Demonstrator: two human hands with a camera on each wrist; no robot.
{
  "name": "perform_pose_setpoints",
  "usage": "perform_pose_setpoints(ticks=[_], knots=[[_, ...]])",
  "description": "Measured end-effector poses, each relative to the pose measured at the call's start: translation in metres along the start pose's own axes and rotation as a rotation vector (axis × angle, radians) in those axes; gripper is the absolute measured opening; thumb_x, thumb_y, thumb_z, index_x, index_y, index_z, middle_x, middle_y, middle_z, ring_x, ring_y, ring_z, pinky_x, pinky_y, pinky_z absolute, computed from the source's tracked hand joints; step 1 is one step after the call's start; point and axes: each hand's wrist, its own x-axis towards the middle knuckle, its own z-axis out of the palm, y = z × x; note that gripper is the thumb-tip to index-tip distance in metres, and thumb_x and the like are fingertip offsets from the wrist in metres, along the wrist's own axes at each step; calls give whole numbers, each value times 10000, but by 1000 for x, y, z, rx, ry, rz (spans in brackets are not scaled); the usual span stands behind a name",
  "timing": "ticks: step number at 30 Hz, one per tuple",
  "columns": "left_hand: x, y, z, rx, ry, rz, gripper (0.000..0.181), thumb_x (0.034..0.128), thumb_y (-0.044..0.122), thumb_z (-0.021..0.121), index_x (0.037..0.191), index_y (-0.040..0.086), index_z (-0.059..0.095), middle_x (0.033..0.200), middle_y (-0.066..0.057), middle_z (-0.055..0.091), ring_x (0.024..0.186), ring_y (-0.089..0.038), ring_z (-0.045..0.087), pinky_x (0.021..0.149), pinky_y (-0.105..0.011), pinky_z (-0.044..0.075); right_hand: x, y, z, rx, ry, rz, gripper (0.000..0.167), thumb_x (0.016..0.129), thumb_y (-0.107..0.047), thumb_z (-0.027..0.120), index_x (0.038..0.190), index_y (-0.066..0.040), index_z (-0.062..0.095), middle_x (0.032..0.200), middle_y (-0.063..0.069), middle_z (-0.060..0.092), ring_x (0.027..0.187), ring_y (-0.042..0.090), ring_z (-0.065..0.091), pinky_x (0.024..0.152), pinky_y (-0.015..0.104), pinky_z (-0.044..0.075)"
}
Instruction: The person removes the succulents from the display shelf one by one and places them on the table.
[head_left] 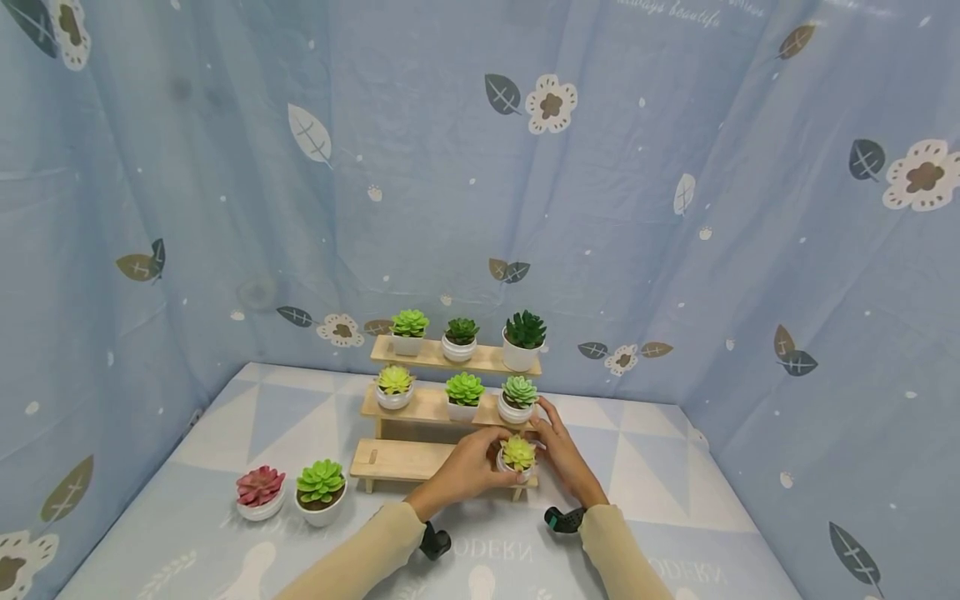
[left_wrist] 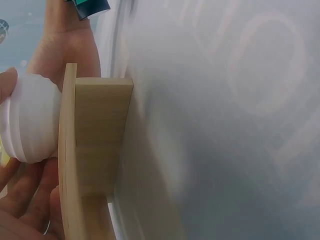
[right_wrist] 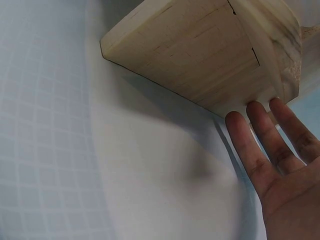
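plant with yellow-green leaves, at the right end of the bottom shelf, and pinched by the left hand, thumb and fingers around its white pot! base just beside the wood, touching or barely apart, cannot tell which. across now to the right hand: three fingers straight and slightly spread in the right wrist view, tips right up by the shelf wood; contact with the pot, cannot tell. up a step to the middle shelf: yellow plant at the left, bright green plant next along, pale green plant just beside the right fingertips. higher again, on the top shelf: three in a row, dark green plant at the right end. and down on the table, off left: red plant near leafy green plant.
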Motion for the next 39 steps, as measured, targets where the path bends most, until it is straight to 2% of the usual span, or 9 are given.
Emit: perform_pose_setpoints(ticks=[12, 20, 24, 30, 35, 39], knots=[[-5, 1, -2, 27, 22, 16, 537, 846, 399, 863, 1262, 138, 646, 965, 83, 576, 864, -237, 609, 668, -249, 464, -1, -2, 2, 14, -14, -7, 613, 1044, -546, 524, 1591, -399, 288, 1489, 119, 480, 1212, 278, 575, 976, 436, 466], [-11, 3, -9, 70, 35, 33, 553, 837, 411, 868, 1257, 126, 647, 1031, 61, 594, 906, -267, 616, 715, -262, 459, 0, -3, 3, 25, -17, -10, 609, 1038, -551, 529, 1583, -409, 296, 1471, 121, 504, 1206, 288, 586, 945, 422, 489], [-15, 1, -13, 71, 47, 42, 559, 831, 422, 870, 1259, 136, 651, 1052, 62, 601, 915, -261, 616, 728, -265, 466, 0, -2, 3, 26, -33, -14, 625, 1044, -544, 523, 1595, -381, 276, 1496, 132, 480, 1232, 310, 574, 986, 460, 481], [-20, -3, -19, 42, 70, 35, 561, 823, 439, 872, 1262, 163, 658, 1083, 71, 615, 928, -181, 608, 768, -286, 503, -1, -1, 1, 21, -38, -19, 624, 1052, -537, 515, 1599, -375, 262, 1515, 144, 460, 1251, 324, 564, 1024, 504, 464], [-25, -5, -27, 30, 81, 23, 578, 816, 446, 877, 1273, 170, 657, 1103, 79, 621, 935, -113, 590, 790, -309, 515, 0, 0, 0, 15, -18, -14, 590, 1057, -531, 507, 1588, -403, 284, 1492, 133, 490, 1231, 309, 577, 984, 456, 481], [-31, -5, -33, 27, 89, 15, 583, 813, 449, 879, 1275, 173, 656, 1126, 76, 627, 942, -105, 594, 787, -318, 524, -2, -1, 0, 19, -18, -17, 585, 1061, -516, 511, 1588, -402, 285, 1474, 133, 510, 1217, 304, 586, 951, 423, 486]])
